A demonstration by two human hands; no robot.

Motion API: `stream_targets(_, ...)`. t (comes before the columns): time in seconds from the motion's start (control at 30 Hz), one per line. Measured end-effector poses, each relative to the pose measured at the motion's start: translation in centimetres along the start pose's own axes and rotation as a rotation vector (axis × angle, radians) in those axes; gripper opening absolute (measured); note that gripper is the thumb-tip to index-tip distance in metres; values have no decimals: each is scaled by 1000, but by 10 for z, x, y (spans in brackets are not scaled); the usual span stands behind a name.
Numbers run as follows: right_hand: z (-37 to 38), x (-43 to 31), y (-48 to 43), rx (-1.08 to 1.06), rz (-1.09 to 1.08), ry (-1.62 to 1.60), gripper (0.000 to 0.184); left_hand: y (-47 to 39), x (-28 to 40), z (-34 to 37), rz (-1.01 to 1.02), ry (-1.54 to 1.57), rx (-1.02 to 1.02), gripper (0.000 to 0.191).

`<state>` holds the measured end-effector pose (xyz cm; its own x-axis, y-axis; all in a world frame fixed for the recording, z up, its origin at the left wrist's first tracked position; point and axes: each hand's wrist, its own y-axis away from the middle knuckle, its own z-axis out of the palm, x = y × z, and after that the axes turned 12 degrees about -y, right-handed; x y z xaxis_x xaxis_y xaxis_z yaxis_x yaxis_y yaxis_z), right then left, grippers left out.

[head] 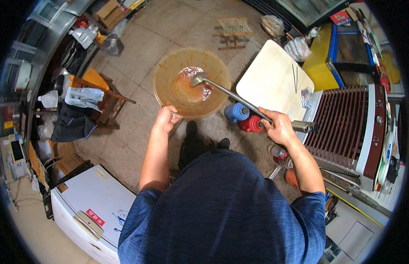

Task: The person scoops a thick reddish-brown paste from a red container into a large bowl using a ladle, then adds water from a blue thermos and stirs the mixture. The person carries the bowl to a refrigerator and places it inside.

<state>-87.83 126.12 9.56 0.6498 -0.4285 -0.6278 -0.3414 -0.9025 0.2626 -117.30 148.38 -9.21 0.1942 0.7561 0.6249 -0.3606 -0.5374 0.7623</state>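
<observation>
A large round tub (164, 76) stands before me, with wet reddish-brown liquid or residue (188, 94) at its bottom. My left hand (166, 119) grips the near-left rim of the tub, thumb on top. In my right hand (277, 125) is the long metal handle of a ladle (235, 96); its bowl (198, 79) hangs over the reddish contents, and I cannot tell whether it touches them. The handle crosses the tub's right rim and passes above a blue thermos flask (236, 112) and a red one (250, 124).
A cream table (267, 72) holding chopsticks (294, 78) stands at the right, beside a slatted brown appliance (338, 125). A low stool (234, 28) is beyond the tub. At the left are a wooden chair (112, 92) with cloths and a white chest freezer (102, 194).
</observation>
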Motion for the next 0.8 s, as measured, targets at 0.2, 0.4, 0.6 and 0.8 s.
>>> stream_targets(0.2, -1, -15, -8, -104, 207, -209, 39, 3, 2, -11, 17, 54, -16, 37)
stream_targets(0.4, 13, -20, -25, -155, 406, -765, 35, 10, 5, -27, 81, 12, 39, 37)
stream_targets(0.6, 31, -41, -51, -177, 268, -469, 33, 11, 19, -48, 92, 4, -7, 26)
stream_targets(0.8, 37, -74, -43, -10, -318, 619, 59, -3, 38, -58, 128, 96, 3, 23)
